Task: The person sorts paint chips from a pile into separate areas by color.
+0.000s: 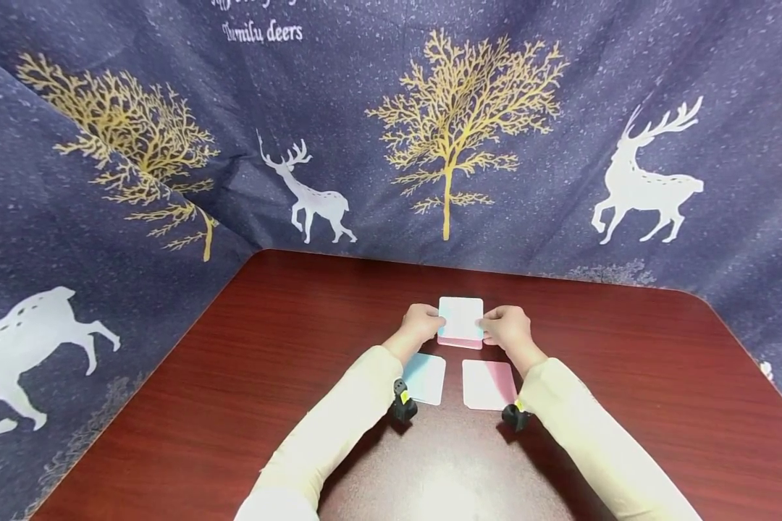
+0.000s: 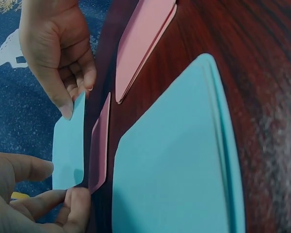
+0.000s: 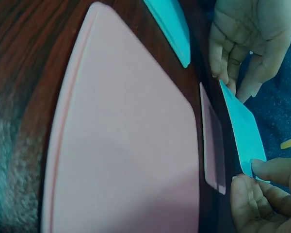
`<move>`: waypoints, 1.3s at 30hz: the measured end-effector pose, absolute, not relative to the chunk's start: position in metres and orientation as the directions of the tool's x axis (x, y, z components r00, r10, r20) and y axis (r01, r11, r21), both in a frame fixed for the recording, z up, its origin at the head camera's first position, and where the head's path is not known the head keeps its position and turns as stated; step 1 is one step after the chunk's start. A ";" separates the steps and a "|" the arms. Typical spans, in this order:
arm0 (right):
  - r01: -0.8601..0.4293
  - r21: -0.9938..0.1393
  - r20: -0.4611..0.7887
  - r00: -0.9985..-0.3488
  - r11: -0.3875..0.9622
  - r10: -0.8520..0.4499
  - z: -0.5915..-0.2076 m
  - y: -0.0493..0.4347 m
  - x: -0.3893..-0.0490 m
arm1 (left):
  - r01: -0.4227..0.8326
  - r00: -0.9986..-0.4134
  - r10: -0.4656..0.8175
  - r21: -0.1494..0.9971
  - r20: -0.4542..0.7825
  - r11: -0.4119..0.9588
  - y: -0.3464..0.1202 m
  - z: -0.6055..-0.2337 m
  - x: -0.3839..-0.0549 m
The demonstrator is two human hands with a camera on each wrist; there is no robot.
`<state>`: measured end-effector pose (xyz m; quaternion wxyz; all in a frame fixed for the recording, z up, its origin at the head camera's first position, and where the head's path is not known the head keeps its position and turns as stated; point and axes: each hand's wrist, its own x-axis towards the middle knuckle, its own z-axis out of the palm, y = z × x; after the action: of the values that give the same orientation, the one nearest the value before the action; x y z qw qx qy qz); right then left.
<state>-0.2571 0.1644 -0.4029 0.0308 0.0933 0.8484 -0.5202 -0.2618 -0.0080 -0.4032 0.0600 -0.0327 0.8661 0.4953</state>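
Observation:
A light blue square card (image 2: 69,145) with rounded corners is held up between both hands. My left hand (image 1: 422,323) pinches its left edge between thumb and fingers. On the opposite edge, my right hand (image 1: 508,327) pinches it the same way. Just under the raised card lies a pink card (image 3: 213,141), partly covered by it in the head view. Nearer to me, a small stack of blue cards (image 1: 426,378) sits by the left forearm. A small stack of pink cards (image 1: 485,385) sits by the right forearm.
The cards lie on a dark red-brown wooden table (image 1: 287,347) with a glossy patch of light at the front. A dark blue cloth (image 1: 378,87) printed with deer and trees hangs behind and to the left. Each wrist carries a small black camera (image 1: 402,401).

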 end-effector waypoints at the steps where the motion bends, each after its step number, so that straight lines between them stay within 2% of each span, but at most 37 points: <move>1: 0.187 -0.876 -0.147 -0.981 0.445 0.124 -0.401 0.164 -0.256 | -0.122 -0.990 0.001 0.861 -0.141 0.494 -0.009 -0.402 -0.261; 10: 0.175 -0.890 -0.160 -0.985 0.421 0.072 -0.391 0.158 -0.244 | -0.063 -0.998 -0.008 0.854 -0.069 0.517 -0.020 -0.399 -0.254; 13: 0.174 -0.886 -0.164 -0.985 0.430 0.061 -0.391 0.156 -0.242 | -0.055 -0.998 0.002 0.873 -0.064 0.484 -0.025 -0.397 -0.251; 20: 0.204 -0.932 -0.213 -0.977 0.301 0.002 -0.391 0.148 -0.234 | -0.059 -0.996 0.045 0.918 -0.083 0.392 -0.035 -0.395 -0.243; 26: 0.194 -0.932 -0.211 -0.977 0.305 -0.024 -0.391 0.146 -0.228 | -0.039 -0.996 0.059 0.927 -0.065 0.374 -0.043 -0.395 -0.233; 32: 0.205 -0.953 -0.225 -0.972 0.223 -0.070 -0.394 0.144 -0.219 | 0.008 -0.998 0.068 0.932 -0.017 0.362 -0.052 -0.400 -0.224; 39: 0.177 -0.954 -0.208 -0.972 0.240 -0.111 -0.397 0.136 -0.211 | 0.053 -0.995 0.099 0.926 0.017 0.374 -0.067 -0.407 -0.216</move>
<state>-0.2105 0.1360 -0.3971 0.1168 0.0212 0.7788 -0.6159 -0.2157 -0.0670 -0.4067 0.0204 0.0460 0.8287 0.5574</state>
